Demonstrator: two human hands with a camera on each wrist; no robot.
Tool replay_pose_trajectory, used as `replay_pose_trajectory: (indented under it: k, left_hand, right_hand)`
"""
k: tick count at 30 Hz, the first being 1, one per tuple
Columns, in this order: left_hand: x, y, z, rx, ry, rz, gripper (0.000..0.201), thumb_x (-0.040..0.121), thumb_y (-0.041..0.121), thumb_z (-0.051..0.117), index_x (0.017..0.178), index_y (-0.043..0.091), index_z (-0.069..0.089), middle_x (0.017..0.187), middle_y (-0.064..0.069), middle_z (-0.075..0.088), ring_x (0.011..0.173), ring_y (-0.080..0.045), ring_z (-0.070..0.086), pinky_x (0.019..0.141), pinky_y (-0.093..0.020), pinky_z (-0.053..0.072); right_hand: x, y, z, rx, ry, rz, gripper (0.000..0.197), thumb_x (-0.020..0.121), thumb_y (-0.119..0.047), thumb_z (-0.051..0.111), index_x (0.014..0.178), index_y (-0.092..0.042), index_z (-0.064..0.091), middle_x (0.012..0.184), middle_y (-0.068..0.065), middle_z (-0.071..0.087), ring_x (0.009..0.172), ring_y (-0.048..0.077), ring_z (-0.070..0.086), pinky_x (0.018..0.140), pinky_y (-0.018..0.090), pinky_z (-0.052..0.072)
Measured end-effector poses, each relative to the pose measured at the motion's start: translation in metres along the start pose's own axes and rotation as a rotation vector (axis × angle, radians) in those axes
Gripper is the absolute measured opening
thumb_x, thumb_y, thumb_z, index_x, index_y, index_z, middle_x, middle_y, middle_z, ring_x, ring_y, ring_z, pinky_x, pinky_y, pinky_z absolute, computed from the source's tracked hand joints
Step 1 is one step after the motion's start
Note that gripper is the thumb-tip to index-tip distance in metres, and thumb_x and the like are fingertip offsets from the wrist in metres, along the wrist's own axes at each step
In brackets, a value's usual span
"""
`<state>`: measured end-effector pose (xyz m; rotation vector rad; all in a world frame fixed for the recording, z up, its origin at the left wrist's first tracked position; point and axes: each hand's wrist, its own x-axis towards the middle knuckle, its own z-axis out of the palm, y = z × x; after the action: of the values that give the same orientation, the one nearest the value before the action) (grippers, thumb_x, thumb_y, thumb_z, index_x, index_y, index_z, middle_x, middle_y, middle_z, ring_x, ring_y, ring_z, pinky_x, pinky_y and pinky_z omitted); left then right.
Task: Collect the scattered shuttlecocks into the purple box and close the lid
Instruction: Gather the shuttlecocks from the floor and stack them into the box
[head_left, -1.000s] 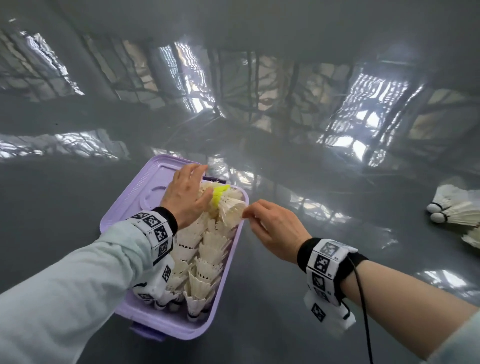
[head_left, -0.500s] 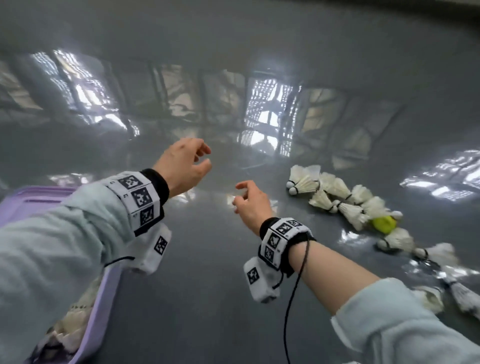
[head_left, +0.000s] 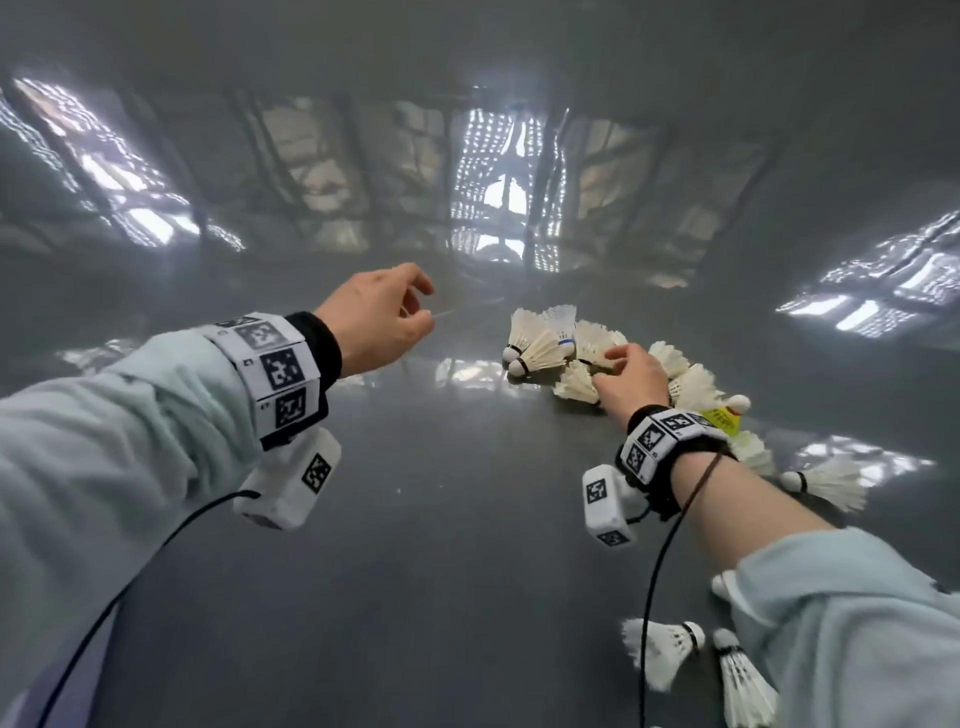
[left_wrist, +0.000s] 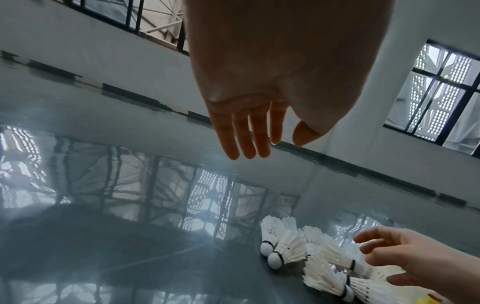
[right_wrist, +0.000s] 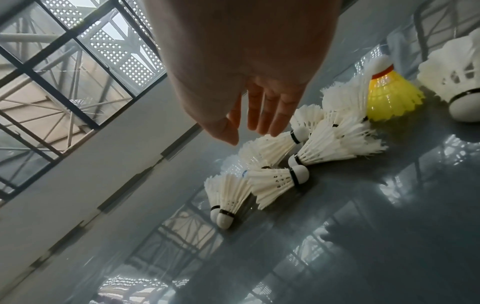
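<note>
Several white feather shuttlecocks (head_left: 540, 343) lie in a heap on the glossy grey floor, with a yellow shuttlecock (head_left: 722, 420) among them. My right hand (head_left: 613, 358) hovers over the heap with fingers extended, fingertips at the feathers and gripping nothing. In the right wrist view the right hand (right_wrist: 246, 133) sits just above a white shuttlecock (right_wrist: 270, 150), left of the yellow shuttlecock (right_wrist: 389, 98). My left hand (head_left: 421, 306) hangs in the air left of the heap, relaxed and empty; the left wrist view shows the left hand (left_wrist: 275, 148) with straight fingers. Only a faint purple sliver (head_left: 13, 701) shows at the bottom left corner.
More white shuttlecocks lie by my right forearm: one (head_left: 826, 480) to the right and two (head_left: 662, 649) near the lower edge. The floor (head_left: 441, 519) between my arms is bare and reflects windows. A wall with windows (left_wrist: 441, 92) stands beyond.
Both hands left the purple box and swung right. The box slid out of view; the shuttlecock heap came into view and my right hand reached down onto it.
</note>
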<state>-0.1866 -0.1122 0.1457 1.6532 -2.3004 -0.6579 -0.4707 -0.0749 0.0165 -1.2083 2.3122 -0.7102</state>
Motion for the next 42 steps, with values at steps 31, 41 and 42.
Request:
replay_pose_trajectory:
  k: [31, 41, 42]
  left_hand:
    - [0.035, -0.026, 0.066, 0.059, -0.319, 0.205, 0.037, 0.091, 0.024, 0.056, 0.127, 0.020, 0.050, 0.113, 0.004, 0.062, 0.104, -0.014, 0.058, 0.086, -0.024, 0.044]
    - [0.006, -0.018, 0.137, -0.252, -0.383, 0.164, 0.077, 0.082, 0.024, 0.072, 0.145, 0.019, 0.028, 0.116, 0.005, 0.057, 0.111, -0.017, 0.057, 0.083, -0.014, 0.039]
    - [0.004, -0.022, 0.139, -0.270, -0.323, 0.131, 0.062, 0.084, 0.022, 0.069, 0.137, 0.017, 0.037, 0.110, 0.003, 0.061, 0.105, -0.021, 0.061, 0.079, -0.020, 0.042]
  right_hand:
    - [-0.014, 0.048, 0.047, 0.039, 0.179, -0.088, 0.012, 0.089, -0.006, 0.054, 0.094, -0.007, 0.065, 0.096, 0.010, 0.067, 0.091, 0.026, 0.059, 0.078, 0.027, 0.038]
    - [-0.064, -0.050, 0.085, 1.101, -0.162, 0.378, 0.009, 0.090, -0.004, 0.058, 0.098, -0.009, 0.059, 0.086, 0.011, 0.064, 0.074, 0.021, 0.061, 0.073, 0.036, 0.053]
    - [-0.066, -0.053, 0.091, 1.075, -0.125, 0.373, 0.005, 0.090, -0.009, 0.059, 0.095, -0.011, 0.060, 0.088, 0.010, 0.064, 0.077, 0.022, 0.061, 0.078, 0.039, 0.054]
